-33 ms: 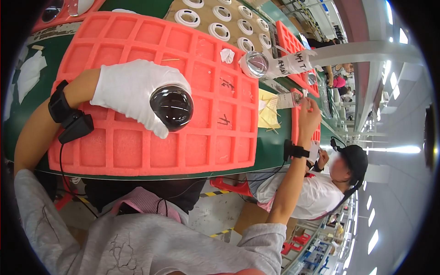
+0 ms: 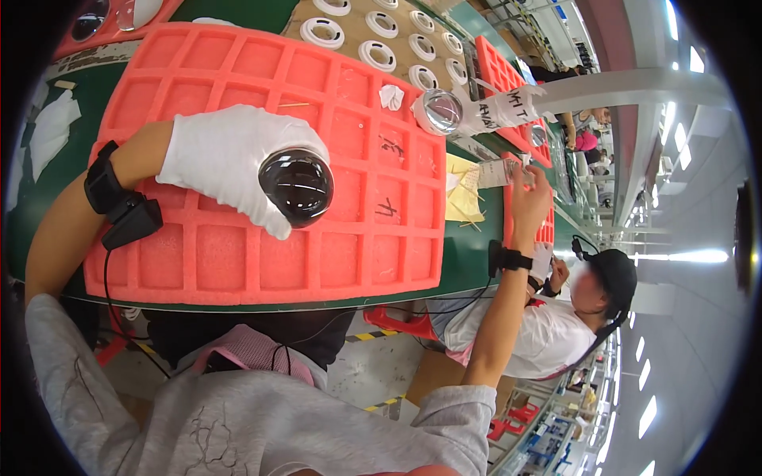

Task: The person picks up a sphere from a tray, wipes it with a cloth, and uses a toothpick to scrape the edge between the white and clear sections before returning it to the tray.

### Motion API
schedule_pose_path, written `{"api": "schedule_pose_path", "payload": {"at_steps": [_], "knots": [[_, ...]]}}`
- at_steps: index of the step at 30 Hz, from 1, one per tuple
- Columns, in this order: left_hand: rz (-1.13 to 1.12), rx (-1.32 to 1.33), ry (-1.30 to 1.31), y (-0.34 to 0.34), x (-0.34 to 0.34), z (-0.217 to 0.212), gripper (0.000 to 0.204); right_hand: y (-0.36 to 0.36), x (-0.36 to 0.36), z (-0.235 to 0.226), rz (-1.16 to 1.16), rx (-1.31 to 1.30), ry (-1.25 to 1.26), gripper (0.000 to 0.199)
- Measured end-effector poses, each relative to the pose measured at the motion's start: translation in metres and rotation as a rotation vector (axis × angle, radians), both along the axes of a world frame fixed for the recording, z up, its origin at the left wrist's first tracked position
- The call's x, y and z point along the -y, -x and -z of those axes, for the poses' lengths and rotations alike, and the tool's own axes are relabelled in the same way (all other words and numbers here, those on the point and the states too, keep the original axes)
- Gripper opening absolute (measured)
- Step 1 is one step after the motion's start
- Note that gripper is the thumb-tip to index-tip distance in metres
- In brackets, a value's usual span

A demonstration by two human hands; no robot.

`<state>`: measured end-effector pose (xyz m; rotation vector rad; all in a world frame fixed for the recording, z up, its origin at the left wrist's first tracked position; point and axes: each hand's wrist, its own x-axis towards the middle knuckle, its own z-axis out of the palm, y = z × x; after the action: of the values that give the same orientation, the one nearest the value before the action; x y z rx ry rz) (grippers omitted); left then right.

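My left hand [image 2: 238,163], in a white glove, is closed round a glossy black dome [image 2: 297,188] and holds it above the red foam tray [image 2: 262,291]. The dome's curved face points up and reflects the lights. My bare right hand [image 2: 530,198] reaches to the far right, its fingers bent together at the top of a small clear bottle [image 2: 495,174]. Something small and white shows at the fingertips, too small to name. Beside the bottle lies a yellow paper [image 2: 463,190] with thin sticks on it.
A clear dome [image 2: 439,111] rests at the tray's far right corner, near a taped white post [image 2: 508,109]. White rings [image 2: 377,55] stand on a brown board behind. A crumpled white tissue [image 2: 390,97] lies on the tray. Another person [image 2: 528,341] sits at the right.
My right hand has shifted very slightly at the bottle's top. The left hand keeps its hold on the black dome.
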<state>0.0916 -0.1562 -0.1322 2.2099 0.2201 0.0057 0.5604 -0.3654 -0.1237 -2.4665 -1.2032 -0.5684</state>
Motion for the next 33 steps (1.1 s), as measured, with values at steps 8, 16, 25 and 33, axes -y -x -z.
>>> {"api": "schedule_pose_path", "payload": {"at_steps": [8, 16, 25, 33], "knots": [[-0.004, 0.035, 0.045, 0.007, 0.006, 0.002, 0.069, -0.015, 0.016, 0.016, -0.133, 0.102, -0.030, 0.047], [-0.029, -0.061, 0.107, 0.036, 0.001, -0.017, 0.068, -0.001, 0.030, -0.021, -0.214, -0.090, 0.049, 0.043], [-0.042, 0.016, 0.031, 0.040, 0.017, -0.013, 0.060, 0.009, 0.044, -0.023, -0.095, 0.075, 0.151, 0.029], [-0.206, -0.038, -0.066, 0.056, 0.041, -0.029, 0.056, 0.010, 0.046, -0.034, -0.096, 0.007, 0.076, 0.029]]}}
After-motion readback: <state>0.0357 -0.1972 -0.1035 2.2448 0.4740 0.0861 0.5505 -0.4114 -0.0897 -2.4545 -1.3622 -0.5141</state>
